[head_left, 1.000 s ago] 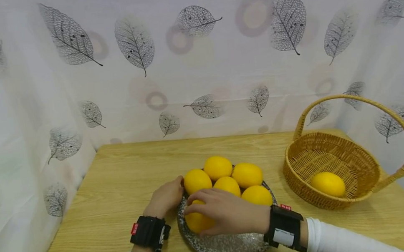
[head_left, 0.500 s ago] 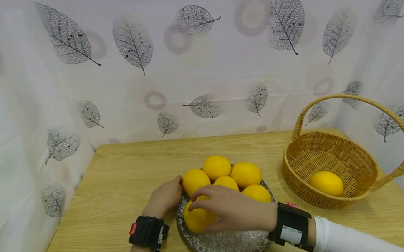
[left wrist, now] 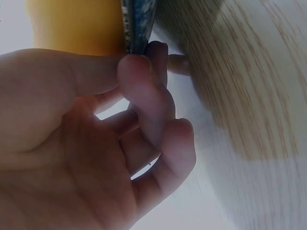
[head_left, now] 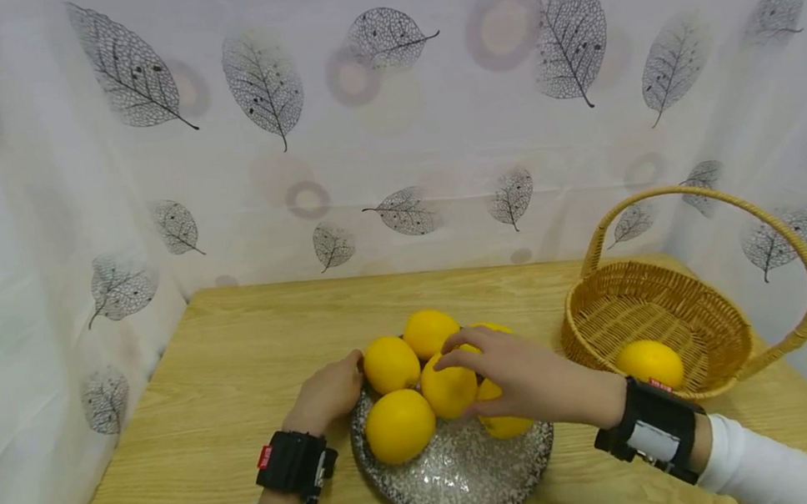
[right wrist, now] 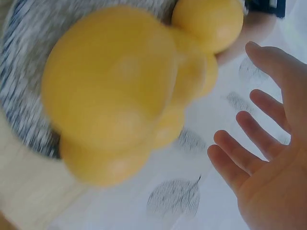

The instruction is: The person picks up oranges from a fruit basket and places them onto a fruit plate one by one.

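Observation:
A speckled grey plate point(head_left: 462, 480) holds several lemons, bunched toward its far side. My left hand point(head_left: 325, 398) is at the plate's left edge; in the left wrist view its thumb and fingertips pinch the rim point(left wrist: 138, 21). My right hand point(head_left: 528, 375) hovers over the right part of the plate, fingers spread and loosely bent, nothing in its grasp. It partly covers the lemons on the right, while a middle lemon point(head_left: 449, 388) shows by its fingertips. The front-left lemon point(head_left: 400, 426) is fully visible. In the right wrist view a lemon point(right wrist: 110, 76) looms large, apart from the fingers point(right wrist: 235, 163).
To the right stands a wicker basket point(head_left: 584, 339) with a tall arched handle point(head_left: 799, 245) and one lemon point(head_left: 650, 362) inside. A wooden table point(head_left: 232, 332) carries everything. Leaf-patterned curtains point(head_left: 389, 136) enclose the back and sides.
My right hand has let go of the front-left lemon and moved right and slightly away, over the right-hand lemons. The left hand has stayed at the plate's rim.

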`<state>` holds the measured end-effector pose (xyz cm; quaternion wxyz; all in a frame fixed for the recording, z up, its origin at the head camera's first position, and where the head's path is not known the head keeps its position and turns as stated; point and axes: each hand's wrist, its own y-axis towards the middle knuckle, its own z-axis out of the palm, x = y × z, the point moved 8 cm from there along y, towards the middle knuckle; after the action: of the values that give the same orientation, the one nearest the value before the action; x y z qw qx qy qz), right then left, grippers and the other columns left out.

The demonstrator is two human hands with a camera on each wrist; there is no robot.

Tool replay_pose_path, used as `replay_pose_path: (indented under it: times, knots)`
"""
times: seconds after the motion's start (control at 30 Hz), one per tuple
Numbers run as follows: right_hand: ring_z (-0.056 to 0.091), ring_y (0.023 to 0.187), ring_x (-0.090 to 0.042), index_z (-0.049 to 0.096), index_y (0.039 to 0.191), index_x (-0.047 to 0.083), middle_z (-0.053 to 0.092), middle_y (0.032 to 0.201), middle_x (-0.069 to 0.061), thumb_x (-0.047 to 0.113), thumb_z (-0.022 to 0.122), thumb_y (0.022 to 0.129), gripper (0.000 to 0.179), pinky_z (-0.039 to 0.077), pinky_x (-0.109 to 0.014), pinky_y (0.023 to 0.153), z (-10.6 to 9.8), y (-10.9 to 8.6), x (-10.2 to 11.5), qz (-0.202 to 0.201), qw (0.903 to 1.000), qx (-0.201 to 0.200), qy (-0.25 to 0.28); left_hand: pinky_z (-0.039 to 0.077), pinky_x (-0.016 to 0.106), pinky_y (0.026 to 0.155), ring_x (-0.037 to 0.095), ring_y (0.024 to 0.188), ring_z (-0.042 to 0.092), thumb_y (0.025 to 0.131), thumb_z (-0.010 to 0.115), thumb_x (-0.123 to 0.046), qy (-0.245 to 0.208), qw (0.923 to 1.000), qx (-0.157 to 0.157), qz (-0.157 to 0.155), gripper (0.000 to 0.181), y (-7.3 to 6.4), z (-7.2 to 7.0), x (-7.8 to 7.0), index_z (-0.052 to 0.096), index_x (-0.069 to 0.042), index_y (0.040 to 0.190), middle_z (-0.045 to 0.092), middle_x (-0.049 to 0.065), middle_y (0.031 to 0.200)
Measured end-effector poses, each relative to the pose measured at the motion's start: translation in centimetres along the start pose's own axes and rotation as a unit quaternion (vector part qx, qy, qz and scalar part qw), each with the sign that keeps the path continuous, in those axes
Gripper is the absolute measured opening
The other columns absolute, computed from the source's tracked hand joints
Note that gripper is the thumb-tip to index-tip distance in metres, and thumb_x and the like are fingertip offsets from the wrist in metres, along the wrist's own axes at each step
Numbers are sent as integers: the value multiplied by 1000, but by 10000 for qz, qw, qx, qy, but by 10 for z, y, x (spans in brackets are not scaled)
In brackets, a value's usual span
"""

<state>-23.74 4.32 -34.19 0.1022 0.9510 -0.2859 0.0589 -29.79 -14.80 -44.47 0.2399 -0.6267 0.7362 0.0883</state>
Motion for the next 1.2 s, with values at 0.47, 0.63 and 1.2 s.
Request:
replay_pose_path:
  times: [0.47,0.63,1.2]
  knots:
    - [57,113,-29,47,139,14,47,141,-17,32,69,87,59,56,-47,85,-38,-43,-96,1636,9863,-23,-186,50,55,95,33,109,62,101,42,-14,-51,10000,42,-36,35,1,0,-2,53,-1,131,66,21,127]
    - [56,110,-34,44,141,10,40,145,-23,35,65,90,61,53,-50,86,-40,-63,-127,2092,9777,157,-130,49,55,97,33,111,61,102,41,-15,-94,9999,71,-86,36,0,0,-2,52,-2,133,65,21,129]
    - [46,116,-56,43,139,-1,41,135,-37,46,64,87,73,45,-68,88,-18,-135,-183,2859,9550,760,220,51,54,93,33,106,63,101,42,-14,-25,10000,22,-32,34,0,1,-1,53,-2,131,67,21,125]
